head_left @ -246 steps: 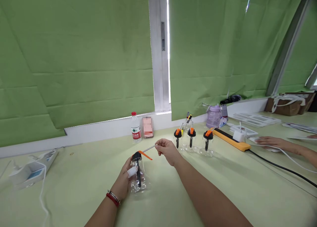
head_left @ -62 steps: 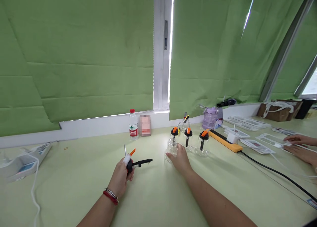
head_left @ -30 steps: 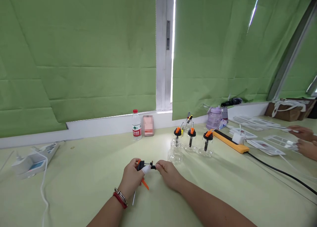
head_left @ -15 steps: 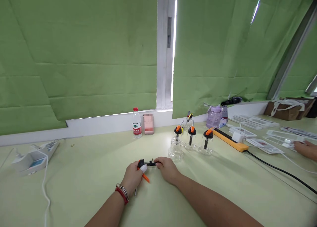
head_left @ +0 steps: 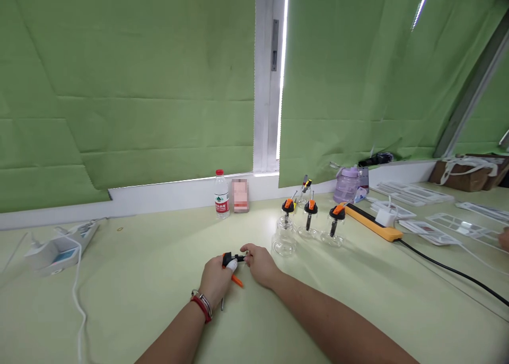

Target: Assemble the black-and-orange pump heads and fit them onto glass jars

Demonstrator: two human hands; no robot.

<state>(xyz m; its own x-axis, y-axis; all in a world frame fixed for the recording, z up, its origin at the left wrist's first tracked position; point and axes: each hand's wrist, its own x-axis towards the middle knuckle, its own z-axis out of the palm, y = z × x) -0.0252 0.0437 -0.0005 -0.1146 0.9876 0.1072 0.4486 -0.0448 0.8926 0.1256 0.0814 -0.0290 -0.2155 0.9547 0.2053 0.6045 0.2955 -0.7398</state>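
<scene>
My left hand (head_left: 216, 279) is closed round a black bottle lid (head_left: 227, 259) with an orange lever (head_left: 237, 281), holding it sideways above the table. A thin metal spout (head_left: 222, 303) sticks out below the hand, and a black stem (head_left: 240, 258) points right from the lid. At the stem's end, my right hand (head_left: 260, 264) pinches with thumb and fingertips, its index finger lifted a little. Right of the hands stands a clear glass jar (head_left: 283, 245). Behind it are glass bottles (head_left: 333, 237) with similar black and orange lids, their dark stems hanging inside.
A water bottle (head_left: 221, 197) and a pink box (head_left: 240, 195) stand by the wall. At left lies a white power strip (head_left: 63, 250) with a cable; at right, an orange power strip (head_left: 374, 223), a purple jug (head_left: 345, 185) and flat panels (head_left: 461, 226). Another person's hand (head_left: 503, 239) shows at the right edge.
My right fingers have shifted on the stem, with the index finger now raised. The other person's hand has moved mostly out of view, and the view has shifted slightly.
</scene>
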